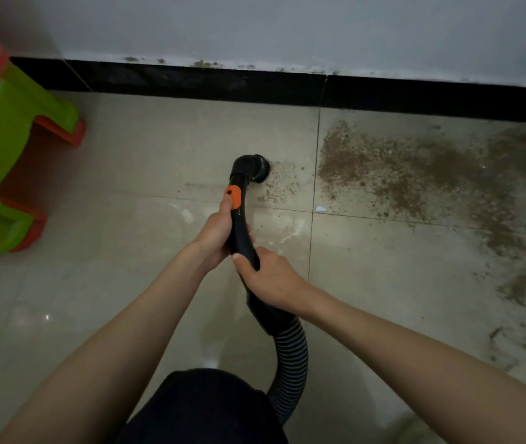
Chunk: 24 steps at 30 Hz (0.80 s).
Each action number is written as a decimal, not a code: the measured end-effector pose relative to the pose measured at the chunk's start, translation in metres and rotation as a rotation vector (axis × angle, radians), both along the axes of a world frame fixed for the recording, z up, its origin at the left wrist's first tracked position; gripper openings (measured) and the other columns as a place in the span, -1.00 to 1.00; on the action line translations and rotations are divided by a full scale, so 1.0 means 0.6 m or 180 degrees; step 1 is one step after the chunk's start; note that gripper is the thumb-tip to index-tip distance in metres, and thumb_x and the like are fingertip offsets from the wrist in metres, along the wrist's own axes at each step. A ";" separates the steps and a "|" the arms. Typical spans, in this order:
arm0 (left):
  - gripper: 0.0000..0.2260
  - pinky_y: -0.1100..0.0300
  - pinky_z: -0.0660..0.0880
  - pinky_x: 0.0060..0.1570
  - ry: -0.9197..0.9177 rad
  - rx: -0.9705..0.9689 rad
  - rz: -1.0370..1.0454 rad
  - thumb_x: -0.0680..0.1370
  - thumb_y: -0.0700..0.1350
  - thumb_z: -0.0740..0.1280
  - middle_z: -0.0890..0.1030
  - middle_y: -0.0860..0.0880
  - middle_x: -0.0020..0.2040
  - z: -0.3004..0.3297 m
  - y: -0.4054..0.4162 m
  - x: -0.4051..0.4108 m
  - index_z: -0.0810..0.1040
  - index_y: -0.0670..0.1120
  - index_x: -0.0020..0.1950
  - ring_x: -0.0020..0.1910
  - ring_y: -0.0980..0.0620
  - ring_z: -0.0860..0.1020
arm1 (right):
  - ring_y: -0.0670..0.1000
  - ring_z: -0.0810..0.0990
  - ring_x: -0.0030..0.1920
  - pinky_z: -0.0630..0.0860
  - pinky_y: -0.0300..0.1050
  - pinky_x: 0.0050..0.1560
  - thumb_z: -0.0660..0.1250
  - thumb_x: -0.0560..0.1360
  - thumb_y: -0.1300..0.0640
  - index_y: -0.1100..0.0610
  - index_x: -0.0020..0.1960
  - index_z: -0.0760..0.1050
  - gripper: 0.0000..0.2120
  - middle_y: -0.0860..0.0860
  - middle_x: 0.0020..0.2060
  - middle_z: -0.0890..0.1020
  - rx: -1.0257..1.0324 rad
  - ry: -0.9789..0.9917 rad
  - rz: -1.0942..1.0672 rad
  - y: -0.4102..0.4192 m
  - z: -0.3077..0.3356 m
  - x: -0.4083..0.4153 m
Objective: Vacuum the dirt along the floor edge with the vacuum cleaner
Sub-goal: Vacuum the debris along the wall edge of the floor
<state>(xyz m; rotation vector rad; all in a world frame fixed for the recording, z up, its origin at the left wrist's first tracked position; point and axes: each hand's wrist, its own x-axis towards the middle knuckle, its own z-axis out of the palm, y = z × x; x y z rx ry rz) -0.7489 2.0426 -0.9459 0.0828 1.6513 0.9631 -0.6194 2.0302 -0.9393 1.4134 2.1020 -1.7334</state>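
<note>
So the floor here is glossy beige ceramic tile (127, 299) with thin dark grout lines, and it reflects a bit of light in spots. Along the back runs a black baseboard strip (191, 83) under a pale grey-white painted wall (287, 24), and the wall's bottom edge has some brownish grime specks right above the strip. The brown gritty dirt patch (415, 168) is spread over the tile to the right of the vertical grout line, close to the baseboard, and trails down the right side toward the bottom corner, with a thinner scatter just left of that grout line. The black curved plastic vacuum wand (242, 219) with an orange slider button has its round nozzle end down on the tile, right at that thin scatter, a little apart from the baseboard. The left hand (215, 233) is wrapped around the wand just below the orange button, thumb up near it. The right hand (269, 278) grips the wand lower down, fingers curled round it, just above where the ribbed grey-black flexible hose (290, 357) loops away toward the bottom. Over on the left sits a green and orange plastic stool (2, 149), close to the wall.
</note>
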 end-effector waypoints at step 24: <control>-0.56 0.13 0.50 -0.29 0.0229 0.0309 -0.0504 0.64 0.19 0.02 0.49 -0.11 -0.33 -0.024 0.054 0.116 0.41 -0.16 -0.11 -0.37 -0.03 0.49 | -0.01 0.57 -0.24 0.39 -0.15 -0.34 0.11 0.59 -0.21 0.04 -0.10 0.39 -0.67 0.01 -0.21 0.56 0.0141 0.0052 -0.0655 0.021 -0.026 0.103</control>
